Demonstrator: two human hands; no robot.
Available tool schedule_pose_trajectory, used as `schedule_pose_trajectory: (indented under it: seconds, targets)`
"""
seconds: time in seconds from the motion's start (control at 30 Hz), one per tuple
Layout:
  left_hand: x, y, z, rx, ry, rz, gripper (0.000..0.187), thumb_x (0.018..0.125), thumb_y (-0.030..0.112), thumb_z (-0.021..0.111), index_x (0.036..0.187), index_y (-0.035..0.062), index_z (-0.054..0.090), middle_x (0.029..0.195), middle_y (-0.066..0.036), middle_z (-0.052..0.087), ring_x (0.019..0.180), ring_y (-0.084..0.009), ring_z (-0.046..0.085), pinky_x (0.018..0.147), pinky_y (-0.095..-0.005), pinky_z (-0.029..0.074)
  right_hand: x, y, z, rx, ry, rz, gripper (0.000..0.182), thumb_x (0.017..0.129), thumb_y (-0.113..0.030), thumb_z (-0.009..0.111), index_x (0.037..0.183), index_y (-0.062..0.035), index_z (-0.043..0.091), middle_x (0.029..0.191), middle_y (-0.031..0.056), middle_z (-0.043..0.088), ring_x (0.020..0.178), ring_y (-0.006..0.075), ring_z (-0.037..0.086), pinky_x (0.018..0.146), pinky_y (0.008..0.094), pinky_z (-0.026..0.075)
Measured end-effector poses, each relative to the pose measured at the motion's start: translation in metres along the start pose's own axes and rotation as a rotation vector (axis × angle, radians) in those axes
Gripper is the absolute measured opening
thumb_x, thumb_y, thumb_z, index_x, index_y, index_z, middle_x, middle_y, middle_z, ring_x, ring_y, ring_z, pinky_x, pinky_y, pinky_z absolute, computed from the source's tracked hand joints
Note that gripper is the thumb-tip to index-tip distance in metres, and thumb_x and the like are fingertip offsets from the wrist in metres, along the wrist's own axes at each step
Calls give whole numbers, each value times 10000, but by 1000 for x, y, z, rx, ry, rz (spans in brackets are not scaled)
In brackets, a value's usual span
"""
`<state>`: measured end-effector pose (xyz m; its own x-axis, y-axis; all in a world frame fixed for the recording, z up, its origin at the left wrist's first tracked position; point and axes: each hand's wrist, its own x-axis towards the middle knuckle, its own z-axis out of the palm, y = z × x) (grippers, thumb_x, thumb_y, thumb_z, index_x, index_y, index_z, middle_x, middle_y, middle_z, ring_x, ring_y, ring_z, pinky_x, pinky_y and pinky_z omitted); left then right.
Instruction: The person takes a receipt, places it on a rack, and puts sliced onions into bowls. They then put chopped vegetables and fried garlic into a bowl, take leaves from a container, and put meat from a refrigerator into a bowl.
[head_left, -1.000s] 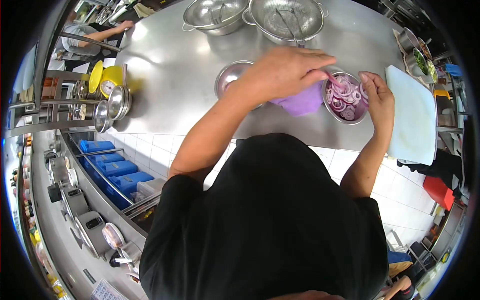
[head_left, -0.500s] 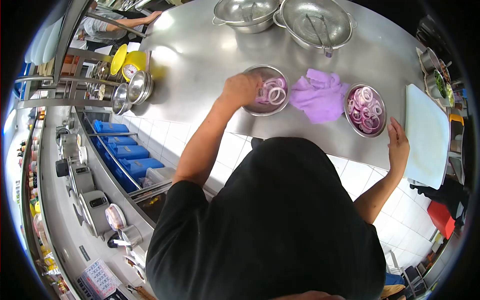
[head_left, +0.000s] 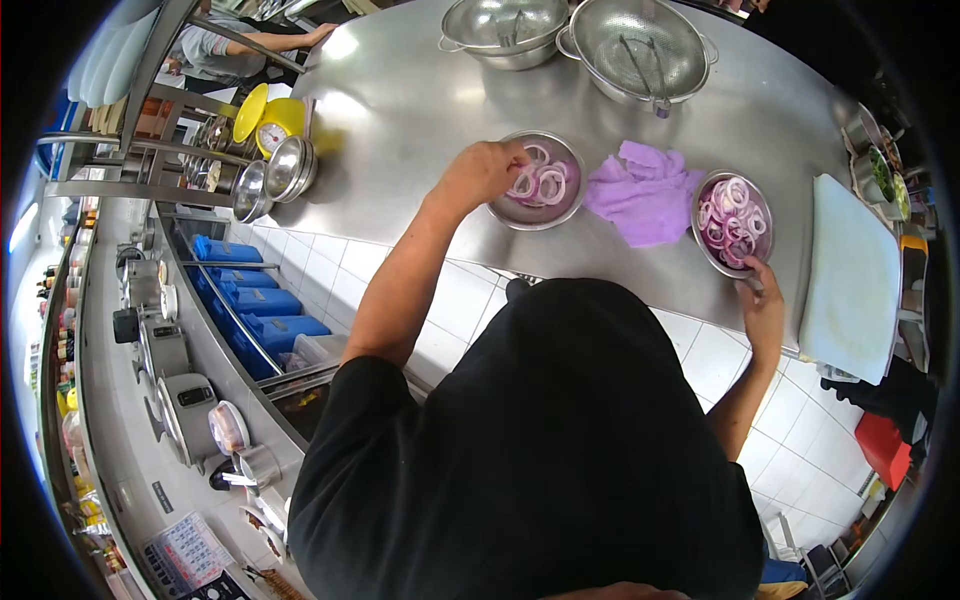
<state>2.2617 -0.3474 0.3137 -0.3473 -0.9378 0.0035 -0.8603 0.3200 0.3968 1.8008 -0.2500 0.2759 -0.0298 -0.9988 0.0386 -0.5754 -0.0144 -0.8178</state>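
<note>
My left hand (head_left: 484,172) reaches over the left rim of a steel bowl (head_left: 556,216) with sliced onion rings (head_left: 550,184). Its fingers are bent together at the rings; whether they pinch one is too small to tell. My right hand (head_left: 762,297) is at the lower edge of a second steel bowl (head_left: 708,255), its thumb and fingers on the rim. More purple onion rings (head_left: 733,215) fill that bowl. Between the two bowls lies a crumpled purple cloth (head_left: 645,195).
Two metal colanders (head_left: 640,60) (head_left: 505,30) stand at the table's far side. A white cutting board (head_left: 850,280) lies at the right. At the left are a yellow scale (head_left: 275,128) and small steel bowls (head_left: 288,170). Another person's arm (head_left: 280,42) rests at the table's far left.
My right hand has moved left and up from beside the right bowl onto its rim. My left hand has shifted slightly up and outward, and more of the rings in the left bowl show.
</note>
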Motion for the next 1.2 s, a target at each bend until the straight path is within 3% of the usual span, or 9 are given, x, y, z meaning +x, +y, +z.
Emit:
schedule_pose_trajectory:
  seconds: [0.17,0.23,0.33,0.47,0.73,0.87,0.93,1.07,1.2]
  targets:
    - [1,2,9,53,43,-59,207,830,191,573,1012,100,610,796,-147,677,785,-354,648,720,-449,513,1,20,28,33,208,7,248,804,-8,655,1040,-75,624,995,65,638,879,201,611,787,308,485]
    - [5,-10,16,197,-35,14,223,865,243,537,1040,127,614,903,-132,684,789,-361,648,708,-464,518,-6,30,29,-187,255,-183,257,778,-10,649,1023,-85,629,967,76,641,841,209,618,777,318,489]
    - [6,-26,37,194,132,175,277,901,308,508,1140,194,589,1067,-100,658,798,-385,646,685,-501,519,-31,22,18,-57,274,-76,240,723,-4,638,951,-82,644,966,81,644,947,235,624,865,344,477]
    - [7,-7,25,338,150,126,207,832,256,571,954,89,559,623,-206,624,571,-414,622,537,-510,505,-55,-46,-39,-66,364,-133,288,669,-79,755,929,-82,629,916,89,649,908,301,631,816,363,496]
    - [2,13,7,369,-73,67,269,730,292,612,927,109,631,726,-177,665,704,-359,663,665,-504,529,-122,-168,-205,-432,715,-388,331,693,-247,772,894,-33,618,825,59,639,758,220,633,699,326,485]
    - [-3,-1,10,325,-85,44,317,735,345,616,979,150,674,827,-163,682,810,-351,662,716,-476,535,-115,-225,-291,-571,948,-362,369,757,-248,737,984,4,591,869,64,649,879,149,644,712,270,483]
    - [-10,1,4,248,-20,49,331,753,348,626,997,128,672,885,-166,678,866,-355,649,755,-456,530,-90,-257,-334,-349,955,-275,398,814,-289,696,1067,-2,584,902,91,658,932,180,654,747,300,495]
    - [-21,-14,1,207,283,61,400,797,325,655,1112,79,632,1010,-175,659,979,-368,615,842,-433,505,-18,-307,-411,-869,1038,-214,578,855,-540,606,1146,-41,589,934,151,689,947,240,662,809,338,484]
    - [-40,-40,30,-4,400,-257,575,822,287,676,1310,50,488,1062,-221,637,1007,-383,604,866,-437,491,73,-313,-452,-1054,1039,-51,788,815,-734,489,1191,-50,596,1011,233,663,984,387,638,873,421,463]
